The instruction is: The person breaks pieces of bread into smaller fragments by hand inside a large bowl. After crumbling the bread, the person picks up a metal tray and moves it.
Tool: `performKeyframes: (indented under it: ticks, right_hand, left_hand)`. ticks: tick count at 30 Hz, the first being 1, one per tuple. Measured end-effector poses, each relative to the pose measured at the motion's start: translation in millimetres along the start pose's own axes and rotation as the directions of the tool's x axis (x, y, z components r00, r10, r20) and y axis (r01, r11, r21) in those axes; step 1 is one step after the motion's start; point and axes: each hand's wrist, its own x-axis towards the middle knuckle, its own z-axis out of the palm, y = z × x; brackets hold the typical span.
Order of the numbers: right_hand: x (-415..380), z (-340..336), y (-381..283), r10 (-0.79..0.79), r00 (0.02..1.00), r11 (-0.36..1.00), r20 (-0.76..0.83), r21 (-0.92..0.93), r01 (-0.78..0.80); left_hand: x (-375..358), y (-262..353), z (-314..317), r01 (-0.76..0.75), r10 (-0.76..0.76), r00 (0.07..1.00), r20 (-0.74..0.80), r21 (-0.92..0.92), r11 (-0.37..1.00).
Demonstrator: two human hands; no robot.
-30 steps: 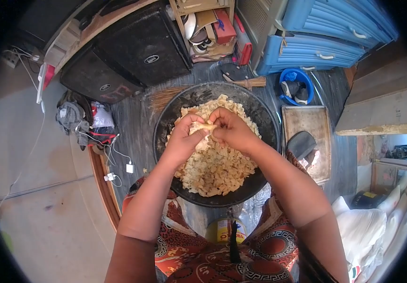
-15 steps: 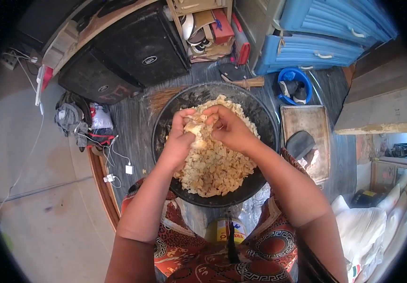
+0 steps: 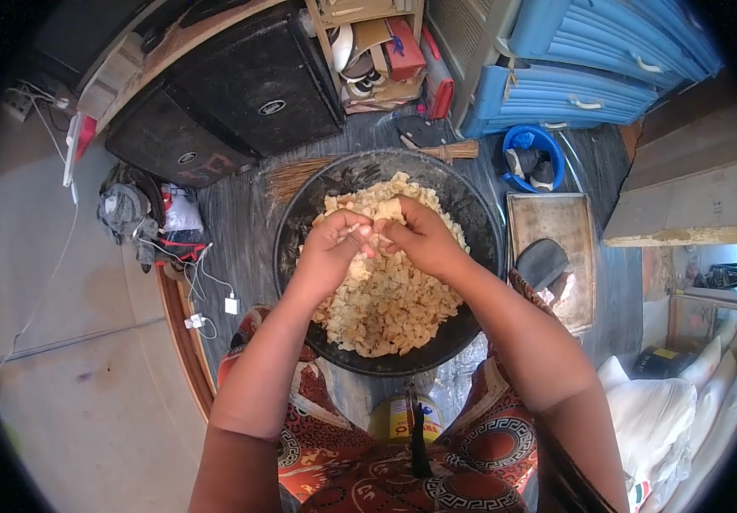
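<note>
A wide black basin (image 3: 477, 188) stands on the floor between my knees, heaped with pale, torn bread-like pieces (image 3: 394, 312). Over the middle of the heap, my left hand (image 3: 334, 252) has its fingers bent in a pinch, with a small bread-like bit at the fingertips. Close beside it, my right hand (image 3: 419, 239) is closed around a larger bread-like chunk (image 3: 391, 209) that shows above the thumb and index finger. The fingertips of both hands nearly meet. Some of what lies between them is hidden by the fingers.
Behind the basin lies a straw broom (image 3: 300, 178). To the right are a blue bucket (image 3: 559, 154) with shoes and a worn metal tray (image 3: 582, 222) holding a dark item. A yellow tin (image 3: 404, 417) sits near my lap. Cables and chargers (image 3: 231, 304) lie at left.
The fingers have shifted and curled inward. The chunk held between both hands now shows mainly at the right hand, with a smaller bit at the left fingertips.
</note>
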Motion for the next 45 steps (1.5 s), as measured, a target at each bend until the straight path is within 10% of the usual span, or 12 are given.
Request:
performKeyframes:
  ticks: [4,10,14,16,18,25,27,31,45]
  right_hand:
    - [-2.8,-5.3,-2.6,0.117,0.992,0.990,0.039,-0.089,-0.113]
    - [-7.2,2.1,-10.4,-0.071,0.993,0.987,-0.090,-0.147,0.057]
    - [-8.3,7.7,-11.2,-0.345,0.938,0.888,0.044,-0.307,0.341]
    - [-10.3,8.3,-13.9,-0.372,0.926,0.874,0.060,-0.313,0.371]
    - [-10.3,2.4,-20.0,-0.026,0.997,0.957,0.071,-0.286,0.046]
    - [-10.1,3.5,-7.7,-0.224,0.973,0.889,0.061,-0.395,0.230]
    - [-9.6,1.9,-9.0,0.061,0.992,0.958,0.114,-0.286,-0.026]
    - [-10.9,-1.2,-12.9,0.044,0.988,0.986,0.150,-0.164,-0.019]
    - [-11.2,-9.0,-26.3,0.272,0.954,0.962,0.129,-0.017,-0.272]
  left_hand:
    - [1.2,-0.1,-4.8,0.015,-0.009,0.995,-0.099,0.058,0.998]
    - [-4.7,9.6,-1.5,0.115,-0.149,0.988,-0.029,-0.496,0.861]
    - [-4.1,6.2,3.2,0.050,-0.073,0.997,-0.023,-0.530,0.847]
    - [-4.7,5.2,5.7,0.006,-0.046,0.995,-0.088,-0.406,0.914]
    - [-4.4,7.0,0.8,0.076,-0.088,0.996,-0.025,-0.308,0.948]
    - [-0.1,-9.0,-4.2,-0.203,0.256,0.961,-0.103,0.360,0.910]
    - [0.1,-10.8,-6.7,-0.148,0.197,0.968,-0.154,0.282,0.948]
    - [-0.7,1.3,-6.1,-0.007,-0.004,0.974,-0.226,-0.045,0.999]
    - [-0.8,0.6,-5.0,0.055,-0.034,0.979,-0.199,0.100,0.993]
